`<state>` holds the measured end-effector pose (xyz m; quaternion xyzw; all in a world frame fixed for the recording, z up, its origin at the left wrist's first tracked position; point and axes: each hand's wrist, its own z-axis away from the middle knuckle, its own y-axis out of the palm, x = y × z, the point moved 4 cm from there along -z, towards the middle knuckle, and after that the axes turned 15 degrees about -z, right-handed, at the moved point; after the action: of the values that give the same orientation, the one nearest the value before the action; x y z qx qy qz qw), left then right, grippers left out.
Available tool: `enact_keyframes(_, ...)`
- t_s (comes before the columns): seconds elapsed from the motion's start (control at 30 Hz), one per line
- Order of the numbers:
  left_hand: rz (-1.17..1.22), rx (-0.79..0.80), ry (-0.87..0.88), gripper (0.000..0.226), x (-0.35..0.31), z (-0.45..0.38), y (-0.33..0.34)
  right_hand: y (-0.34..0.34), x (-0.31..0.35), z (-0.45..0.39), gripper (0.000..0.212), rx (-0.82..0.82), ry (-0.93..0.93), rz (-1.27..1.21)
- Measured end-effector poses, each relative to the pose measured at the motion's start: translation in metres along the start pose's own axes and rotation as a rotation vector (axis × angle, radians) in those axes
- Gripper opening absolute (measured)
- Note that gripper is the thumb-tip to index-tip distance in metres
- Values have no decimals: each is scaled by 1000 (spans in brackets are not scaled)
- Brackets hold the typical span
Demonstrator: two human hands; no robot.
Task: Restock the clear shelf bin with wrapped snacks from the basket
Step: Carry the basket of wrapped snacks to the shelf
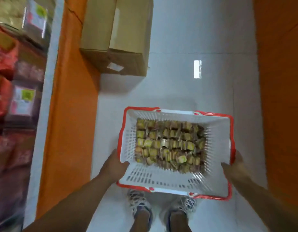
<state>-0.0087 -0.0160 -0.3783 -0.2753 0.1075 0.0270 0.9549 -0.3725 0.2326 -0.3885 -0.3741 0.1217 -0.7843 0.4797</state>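
cardboard box (118, 36) blocks left floor; tiled floor (203, 84) ahead open.

There is one basket (176, 178), white with a red rim. Inside it are lots of wrapped snacks (170, 144), too many to count. Two hands hold it: one left hand (115, 166) and one right hand (235, 164). Two cardboard boxes (118, 36) sit on the floor. Two shoes (139, 203) show below.

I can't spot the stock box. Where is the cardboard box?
In the head view, the cardboard box sits on the floor at upper left, beyond the basket, against the orange shelf base.
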Motion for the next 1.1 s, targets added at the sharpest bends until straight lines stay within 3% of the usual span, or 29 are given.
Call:
enact_keyframes(0.13,6,-7,-139,51,8,-33,6,-2,-11,-25,34,28,100,-5)
enact_keyframes(0.37,28,73,-203,44,-6,31,-47,-52,32,14,37,53,146,-28)
enact_keyframes(0.67,-72,-57,-173,64,-113,224,-239,-204,231,148,30,60,-5,11)
enact_keyframes(0.77,-1,-148,-129,58,-154,263,-300,-243,304,180,31,69,-92,-34)
enact_keyframes(0.93,88,-255,-84,46,-214,292,-380,-278,408,195,39,-4,-151,-96)
enact_keyframes(1.1,183,-220,-66,39,-257,263,-447,-285,495,173,39,-11,-162,-65)
